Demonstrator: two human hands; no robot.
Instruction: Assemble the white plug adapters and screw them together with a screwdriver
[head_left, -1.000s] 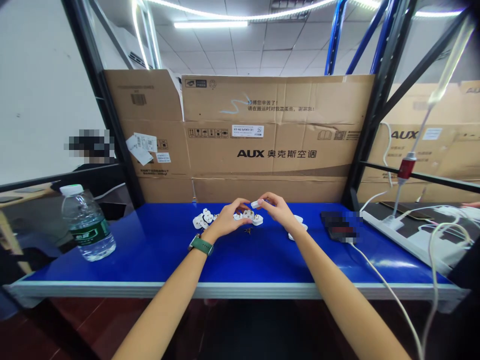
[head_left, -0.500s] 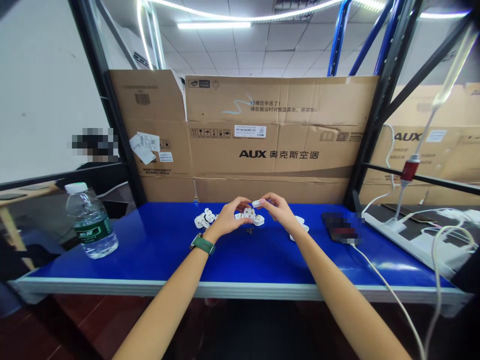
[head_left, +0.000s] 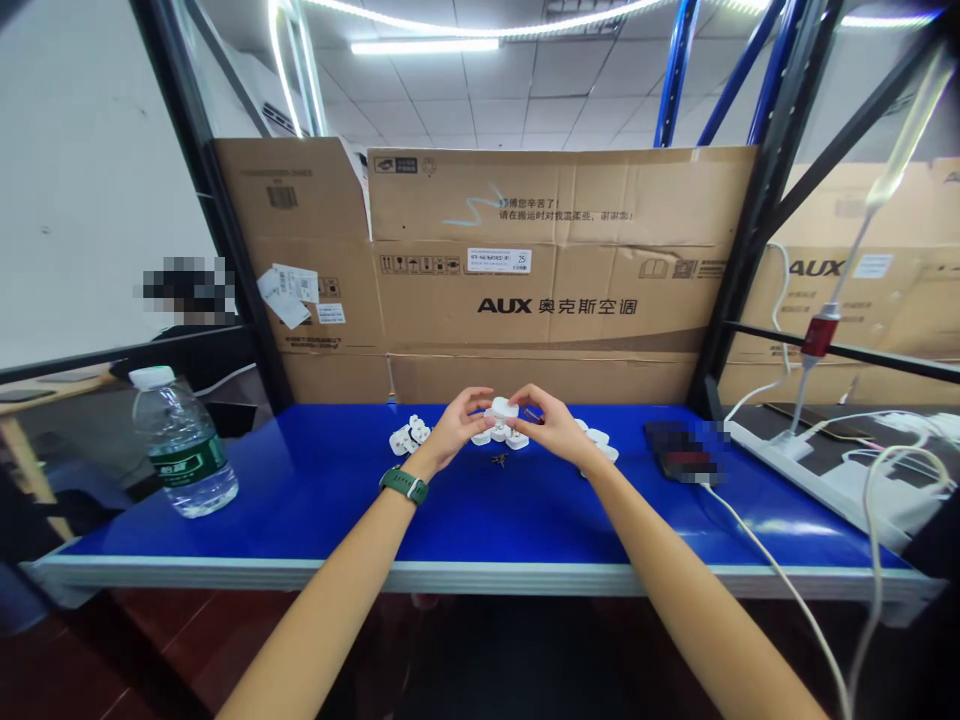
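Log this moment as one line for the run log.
left hand: pinching white plug | right hand: pinching same plug | loose white plugs on blue bench | water bottle upright, far left

A workshop or warehouse: blue bench (head_left: 315, 500) in steel racking (head_left: 757, 200), backed by flattened shipping cartons (head_left: 555, 270), power strip (head_left: 817, 480) alongside.

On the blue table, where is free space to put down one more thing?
Bare blue lies between the water bottle and the left hand, and along the front edge. Crowded: white plug parts around both hands, which hold a white plug; beyond the right hand, a dark device and cable.
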